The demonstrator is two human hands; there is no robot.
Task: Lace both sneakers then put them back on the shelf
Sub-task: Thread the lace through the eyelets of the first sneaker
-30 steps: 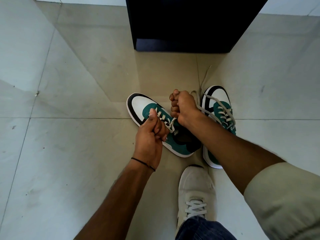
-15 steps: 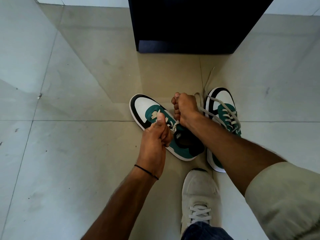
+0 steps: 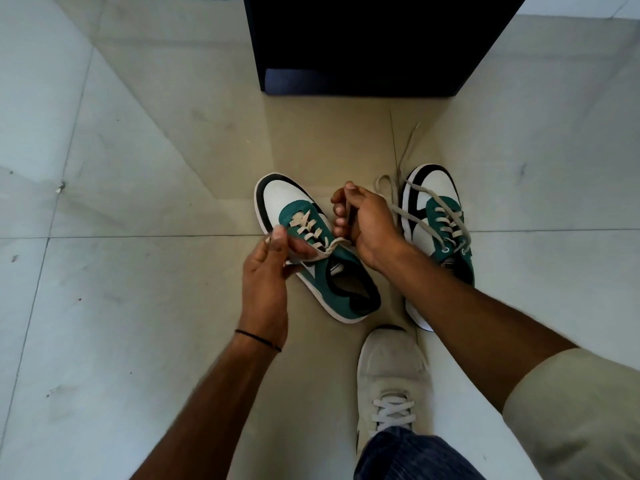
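Observation:
Two green, white and black sneakers lie on the tiled floor. The left sneaker (image 3: pixel 313 258) points up and to the left, its beige lace crossed through the eyelets. My left hand (image 3: pixel 266 271) pinches one end of that lace (image 3: pixel 320 252) at the shoe's left side. My right hand (image 3: pixel 363 220) hovers over the shoe's right side with fingers curled; whether it holds the other lace end is hidden. The right sneaker (image 3: pixel 438 223) stands beside my right wrist, its loose lace (image 3: pixel 398 168) trailing onto the floor.
A dark shelf unit (image 3: pixel 363 46) stands on the floor just beyond the sneakers. My own foot in a pale grey shoe (image 3: pixel 391 379) is planted below them, with a denim trouser leg (image 3: pixel 408 455) at the bottom edge.
Both fists, held tight over the left sneaker's laces, have loosened. My left hand moved left and down with a lace end; my right hand's fingers uncurled somewhat.

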